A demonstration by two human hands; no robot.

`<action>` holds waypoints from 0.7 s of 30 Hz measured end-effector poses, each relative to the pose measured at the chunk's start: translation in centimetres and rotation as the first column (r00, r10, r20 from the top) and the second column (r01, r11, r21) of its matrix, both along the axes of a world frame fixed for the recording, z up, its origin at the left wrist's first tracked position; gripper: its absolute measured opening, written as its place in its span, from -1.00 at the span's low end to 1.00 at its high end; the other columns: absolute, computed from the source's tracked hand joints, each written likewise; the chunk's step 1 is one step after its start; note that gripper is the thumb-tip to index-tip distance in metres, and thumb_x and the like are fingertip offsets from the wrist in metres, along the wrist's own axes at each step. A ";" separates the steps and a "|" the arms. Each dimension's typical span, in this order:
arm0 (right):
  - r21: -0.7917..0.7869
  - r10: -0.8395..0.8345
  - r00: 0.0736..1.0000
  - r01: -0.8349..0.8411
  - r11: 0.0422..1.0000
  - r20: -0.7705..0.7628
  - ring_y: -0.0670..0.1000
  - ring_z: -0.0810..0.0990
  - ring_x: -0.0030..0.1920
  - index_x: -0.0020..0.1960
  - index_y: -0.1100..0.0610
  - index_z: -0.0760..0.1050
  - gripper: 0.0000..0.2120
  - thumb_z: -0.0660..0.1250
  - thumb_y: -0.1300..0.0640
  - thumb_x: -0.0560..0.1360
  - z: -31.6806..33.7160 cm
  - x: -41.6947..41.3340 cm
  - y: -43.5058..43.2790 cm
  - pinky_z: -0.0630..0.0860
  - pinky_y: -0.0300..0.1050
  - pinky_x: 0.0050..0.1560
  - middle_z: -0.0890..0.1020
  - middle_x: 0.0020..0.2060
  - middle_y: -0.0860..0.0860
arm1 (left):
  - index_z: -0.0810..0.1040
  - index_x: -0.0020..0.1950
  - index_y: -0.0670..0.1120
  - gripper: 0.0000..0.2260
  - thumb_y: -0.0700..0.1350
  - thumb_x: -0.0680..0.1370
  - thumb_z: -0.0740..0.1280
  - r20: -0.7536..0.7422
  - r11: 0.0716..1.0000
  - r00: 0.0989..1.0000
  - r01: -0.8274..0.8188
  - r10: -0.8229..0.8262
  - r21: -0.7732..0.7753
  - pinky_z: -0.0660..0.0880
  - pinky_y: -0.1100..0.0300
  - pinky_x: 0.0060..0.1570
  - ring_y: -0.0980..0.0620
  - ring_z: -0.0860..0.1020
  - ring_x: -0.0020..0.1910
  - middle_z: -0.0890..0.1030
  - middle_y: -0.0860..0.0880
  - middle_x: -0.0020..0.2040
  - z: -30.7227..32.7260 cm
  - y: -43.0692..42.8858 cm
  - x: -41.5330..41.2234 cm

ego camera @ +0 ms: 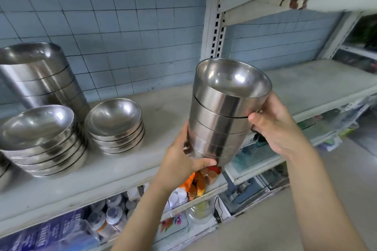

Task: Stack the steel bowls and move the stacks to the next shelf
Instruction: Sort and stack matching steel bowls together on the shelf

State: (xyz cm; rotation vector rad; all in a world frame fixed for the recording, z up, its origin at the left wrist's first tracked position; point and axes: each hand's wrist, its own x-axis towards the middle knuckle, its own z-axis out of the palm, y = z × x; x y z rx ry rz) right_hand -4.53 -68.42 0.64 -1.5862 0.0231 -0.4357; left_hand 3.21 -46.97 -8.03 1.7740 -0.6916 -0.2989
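Both arms reach up from the lower frame: the left grip (183,157) curls under the base of the stack of steel bowls (222,120), and the right grip (281,128) clasps its upper side. It leans at centre frame, in the air. I would level it, then lower it onto the right shelf (316,79).

Legible text, labels, numbers: none.
Blue printed packets (51,232), low and far left of the fingers (183,136) of the left hand (181,157): pale lettering, too blurred to read.
Small orange-capped jars (195,187), just under those fingers: labels unreadable.
Stack of plain steel bowls (222,120), gripped between the left fingers and the right hand (279,128): no marking can be made out.
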 end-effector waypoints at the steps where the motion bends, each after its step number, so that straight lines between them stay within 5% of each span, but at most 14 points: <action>1: 0.006 -0.022 1.000 0.022 1.000 -0.002 0.02 0.59 0.16 0.37 0.01 0.39 -0.04 0.68 -0.24 0.09 0.1 -1.0 -0.2 0.60 -0.05 0.12 0.65 0.11 -0.11 | 0.20 0.45 0.37 -0.09 0.01 0.26 0.65 0.002 1.000 1.000 0.015 -0.015 0.002 0.44 0.41 0.10 0.35 0.50 0.15 0.53 0.38 0.18 0.1 -0.4 -0.6; 6: 0.016 -0.102 0.995 0.101 0.995 0.021 -0.09 0.65 0.06 0.28 0.02 0.42 -0.11 0.68 -0.23 0.07 1.0 -5.7 -3.6 0.62 -0.14 0.04 0.69 0.00 -0.16 | 0.14 0.30 0.53 -0.13 0.00 0.29 0.63 -0.013 0.997 0.997 0.078 -0.078 -0.004 0.43 0.55 -0.03 0.37 0.49 0.12 0.49 0.43 0.15 1.0 -4.6 -3.5; 13: -0.032 -0.101 0.994 0.103 0.994 0.041 -0.13 0.66 0.04 0.35 0.00 0.40 -0.03 0.69 -0.21 0.04 1.9 -9.2 -13.3 0.60 -0.22 0.01 0.69 0.02 -0.19 | 0.17 0.44 0.38 -0.07 -0.01 0.27 0.65 -0.046 0.995 0.996 0.075 -0.078 -0.064 0.44 0.52 0.07 0.32 0.49 0.19 0.50 0.31 0.26 0.8 -15.1 -7.0; 17: -0.087 -0.043 0.999 0.045 0.995 0.034 -0.24 0.63 0.04 0.34 -0.06 0.38 -0.15 0.62 0.02 0.10 2.5 -10.0 -20.2 0.55 -0.32 0.01 0.69 0.02 -0.25 | 0.26 0.49 0.26 -0.04 -0.01 0.21 0.68 -0.085 0.995 0.996 0.010 -0.019 -0.103 0.48 0.32 0.18 0.27 0.55 0.17 0.58 0.20 0.25 -0.3 -22.0 -8.8; 21: -0.111 0.025 1.000 -0.024 0.994 0.005 -0.26 0.62 0.03 0.31 -0.10 0.39 -0.12 0.68 -0.09 0.06 2.7 -8.8 -25.9 0.55 -0.31 0.01 0.67 0.04 -0.29 | 0.27 0.47 0.24 -0.07 -0.06 0.22 0.68 -0.100 0.992 0.994 -0.056 0.045 -0.115 0.45 0.50 0.02 0.36 0.55 0.09 0.60 0.21 0.19 -0.4 -27.2 -9.0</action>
